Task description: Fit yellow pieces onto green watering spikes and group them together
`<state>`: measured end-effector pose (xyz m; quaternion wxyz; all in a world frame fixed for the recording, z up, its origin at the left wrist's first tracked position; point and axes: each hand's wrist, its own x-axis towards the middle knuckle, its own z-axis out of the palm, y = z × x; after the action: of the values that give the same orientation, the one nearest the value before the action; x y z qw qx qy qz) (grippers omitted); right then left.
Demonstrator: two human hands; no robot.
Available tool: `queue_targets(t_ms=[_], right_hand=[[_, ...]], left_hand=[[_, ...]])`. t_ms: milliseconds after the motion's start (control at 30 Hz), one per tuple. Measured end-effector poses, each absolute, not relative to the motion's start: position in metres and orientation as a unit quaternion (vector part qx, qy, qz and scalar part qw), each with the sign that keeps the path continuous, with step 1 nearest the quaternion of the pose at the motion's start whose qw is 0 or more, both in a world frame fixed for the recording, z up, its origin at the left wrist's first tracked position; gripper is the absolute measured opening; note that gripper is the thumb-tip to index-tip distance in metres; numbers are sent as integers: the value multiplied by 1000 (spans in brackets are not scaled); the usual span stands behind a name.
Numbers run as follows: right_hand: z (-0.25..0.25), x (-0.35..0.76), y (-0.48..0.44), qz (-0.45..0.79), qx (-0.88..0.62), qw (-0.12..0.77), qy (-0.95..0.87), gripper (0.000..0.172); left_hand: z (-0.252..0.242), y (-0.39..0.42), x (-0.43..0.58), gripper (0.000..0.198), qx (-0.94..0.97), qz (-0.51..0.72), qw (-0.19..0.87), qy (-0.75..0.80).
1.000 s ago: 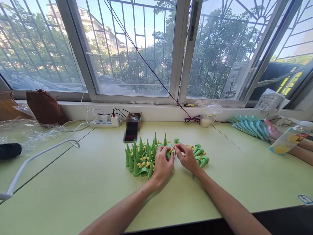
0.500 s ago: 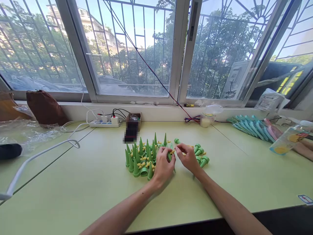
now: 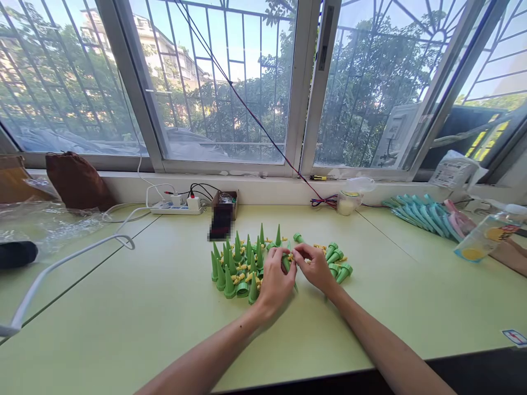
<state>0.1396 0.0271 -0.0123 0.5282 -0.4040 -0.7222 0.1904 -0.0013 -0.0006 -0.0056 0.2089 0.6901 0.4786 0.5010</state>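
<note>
My left hand (image 3: 276, 277) is closed around a green plastic spike (image 3: 287, 265), whose tapered tip points down toward the table. My right hand (image 3: 313, 264) pinches a small yellow valve (image 3: 290, 257) against the spike's upper end; fingers partly cover both pieces. Left of my hands, several green spikes (image 3: 229, 282) stand upright in a cluster, with small yellow valves (image 3: 239, 278) on and among them. On the right lie several more green spikes (image 3: 345, 270) on their sides, some with yellow pieces beside them.
A yellow-green table (image 3: 135, 307) runs along the window. At its back are a power strip (image 3: 175, 207), a small box (image 3: 229, 202) and a jar (image 3: 347, 203). Teal packets (image 3: 424, 211) and a clear bottle (image 3: 486, 236) stand right, by another person's arm (image 3: 510, 253). A white cable (image 3: 61, 269) crosses the left.
My right hand has shifted slightly left, closer to my left hand, bringing the yellow valve nearer the green spike. The clusters on the table look unchanged.
</note>
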Motion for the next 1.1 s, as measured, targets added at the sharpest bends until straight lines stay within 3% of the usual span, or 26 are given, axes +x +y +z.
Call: queue_targets(t_ms=[267,533,733,967,1100], right_hand=[[-12,139,27,224,-389,513,-731,27],[-17,140,32,212,-417,503,-727,45],[-14,138,28,229,-396,498,-737,35],[-18,140,32,213,-423,484,-736,48],[-14,138,28,234,-414,488,-732,43]], left_hand=[[-7,0,-1,15,688,500,208,483],[-7,0,-2,15,693,496,207,480],[-6,0,-1,15,685,507,195,485],[-7,0,-1,16,692,504,200,476],[-7,0,-1,16,688,508,200,477]])
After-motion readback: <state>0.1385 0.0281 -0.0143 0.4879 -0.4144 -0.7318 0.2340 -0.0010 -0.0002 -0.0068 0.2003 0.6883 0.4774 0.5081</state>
